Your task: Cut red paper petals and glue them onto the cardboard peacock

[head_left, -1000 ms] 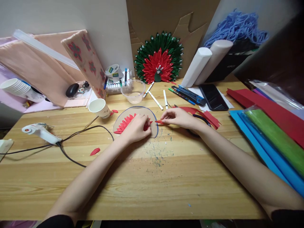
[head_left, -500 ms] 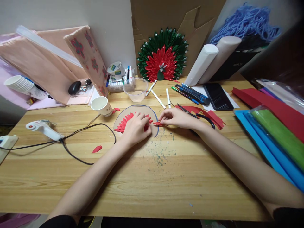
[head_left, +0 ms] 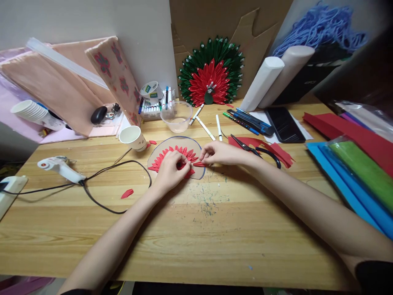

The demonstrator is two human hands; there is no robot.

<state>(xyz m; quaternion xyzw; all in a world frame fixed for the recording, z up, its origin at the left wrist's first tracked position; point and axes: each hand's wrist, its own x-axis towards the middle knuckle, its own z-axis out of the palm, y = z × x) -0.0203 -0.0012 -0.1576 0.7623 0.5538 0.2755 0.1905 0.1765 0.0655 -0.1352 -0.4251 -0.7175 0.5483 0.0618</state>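
Observation:
A rounded cardboard piece (head_left: 152, 154) with a blue-marked edge lies on the table, bearing a fan of red petals (head_left: 179, 150). Over the fan rests my left hand (head_left: 172, 167), thumb and forefinger pinched together; what they grip, if anything, is hidden. My right hand (head_left: 218, 153) is closed on a narrow red petal (head_left: 200, 164) at the cardboard's right side. The petal's inner end is close to my left fingertips. To the right lie black-handled scissors (head_left: 250, 148) beside red paper scraps (head_left: 281, 153).
On the left are a white glue gun (head_left: 63, 168) with a looping cable, a loose petal (head_left: 127, 193) and a paper cup (head_left: 134, 137). Behind are a clear bowl (head_left: 176, 119), markers (head_left: 205, 128) and a red-green feathered fan (head_left: 210, 73). A phone (head_left: 284, 125) and coloured sheets (head_left: 344, 176) lie right.
My right hand has moved left with the red petal, bringing it over the cardboard towards my left fingers. My left hand has shifted slightly left, showing more of the fan.

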